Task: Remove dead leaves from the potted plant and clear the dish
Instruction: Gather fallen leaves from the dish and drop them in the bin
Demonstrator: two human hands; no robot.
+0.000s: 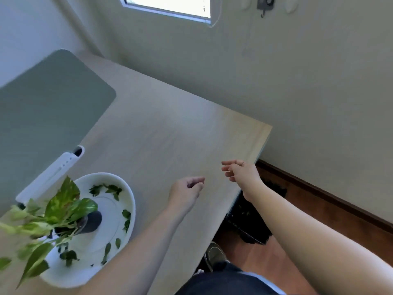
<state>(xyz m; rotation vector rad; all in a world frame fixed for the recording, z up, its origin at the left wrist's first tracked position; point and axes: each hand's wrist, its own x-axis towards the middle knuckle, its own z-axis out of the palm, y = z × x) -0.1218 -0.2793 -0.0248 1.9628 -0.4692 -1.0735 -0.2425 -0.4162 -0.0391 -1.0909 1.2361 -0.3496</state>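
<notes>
at the near left corner of the table (pixel 161 124) stands the potted plant (pixel 53 211), its dark pot (pixel 91 222) set inside a wide white dish (pixel 127 194) and its pale green, mottled leaves spilling out over the dish's near left rim. scattered round the pot on the white floor of the dish lie small dark leaf scraps (pixel 108 189), some at the far side, some at the right and more along the near edge, so the dish is clearly not cleared yet; whether any dead leaves are left on the plant itself is hard to tell, since the foliage is blurred, though what shows looks green and alive. judging by that, the plucking may be largely done and the emptying of the dish is what remains. a white slotted object (pixel 51 173) lies on the table just behind the dish, and a grey-green mat (pixel 49 103) covers the far left of the table. both hands hover above bare table well to the right of the dish: the left hand (pixel 187 190) hangs with fingers loosely curled and holds nothing that can be seen, and the right hand (pixel 240 171), near the table's right edge, is likewise loosely curled and seemingly empty. below the edge, on the wooden floor (pixel 319 211), sits a dark bin (pixel 248 218), a likely place for the scraps.
</notes>
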